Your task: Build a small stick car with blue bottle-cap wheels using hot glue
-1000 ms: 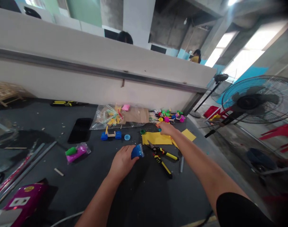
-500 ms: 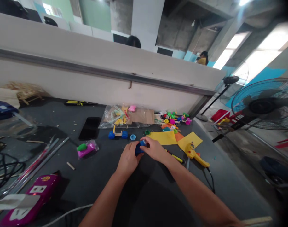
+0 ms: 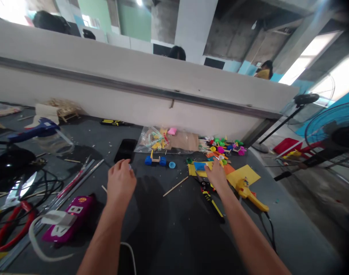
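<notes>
My left hand point(image 3: 121, 181) hovers over the desk just below the black phone point(image 3: 125, 149), fingers curled in. A small bluish bit shows at its fingertips, too little to name. Around the yellow paper sheet point(image 3: 193, 171), my right hand point(image 3: 217, 173) has its thumb and fingers at the right end of a flat-looking blue piece point(image 3: 199, 166). Below lie black-and-yellow pliers point(image 3: 210, 200). Between the hands are a thin wooden stick point(image 3: 175, 186), a small blue cap point(image 3: 172, 165) and a wooden piece with blue wheels point(image 3: 155, 160).
At the back lie a clear bag of small parts point(image 3: 151, 139) and a pile of coloured pieces point(image 3: 220, 147). A yellow glue gun point(image 3: 250, 194) is at right. On the left are a purple power strip point(image 3: 74, 217), red-handled scissors point(image 3: 12, 225) and a blue-handled tool point(image 3: 45, 128).
My hands, together on a blue object before, have parted left and right. A blue piece now shows on the yellow sheet; a stick lies mid-desk. The view has swung left.
</notes>
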Demonstrator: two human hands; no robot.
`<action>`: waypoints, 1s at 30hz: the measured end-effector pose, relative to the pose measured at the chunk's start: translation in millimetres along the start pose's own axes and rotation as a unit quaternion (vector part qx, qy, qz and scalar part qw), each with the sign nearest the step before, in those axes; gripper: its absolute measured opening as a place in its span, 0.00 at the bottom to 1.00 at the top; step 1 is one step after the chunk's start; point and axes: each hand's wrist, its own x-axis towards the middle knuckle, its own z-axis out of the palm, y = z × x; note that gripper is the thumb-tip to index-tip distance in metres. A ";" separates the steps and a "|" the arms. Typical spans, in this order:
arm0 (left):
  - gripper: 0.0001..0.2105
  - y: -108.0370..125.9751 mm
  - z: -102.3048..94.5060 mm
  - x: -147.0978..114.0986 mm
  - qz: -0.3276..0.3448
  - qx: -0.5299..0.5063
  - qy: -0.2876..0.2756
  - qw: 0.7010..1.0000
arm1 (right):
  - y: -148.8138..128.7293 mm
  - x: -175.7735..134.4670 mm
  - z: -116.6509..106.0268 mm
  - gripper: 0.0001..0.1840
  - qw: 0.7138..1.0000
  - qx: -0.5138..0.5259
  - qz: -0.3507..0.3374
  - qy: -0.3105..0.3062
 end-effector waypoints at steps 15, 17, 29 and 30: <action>0.17 -17.9 -7.1 6.1 -0.159 -0.081 0.031 0.983 | -65.9 -81.6 1.2 0.17 0.971 0.197 -0.138 -0.004; 0.17 12.6 -7.8 -1.7 -0.164 -0.223 -0.005 0.961 | -70.2 -88.6 3.9 0.17 0.957 0.255 -0.135 -0.040; 0.19 136.5 55.1 -43.1 -0.253 -0.640 -0.339 0.642 | -48.9 -87.0 9.2 0.13 0.953 0.224 -0.194 -0.060; 0.19 135.5 56.4 -43.4 -0.254 -0.652 -0.345 0.625 | -47.9 -86.2 9.7 0.12 0.954 0.220 -0.197 -0.057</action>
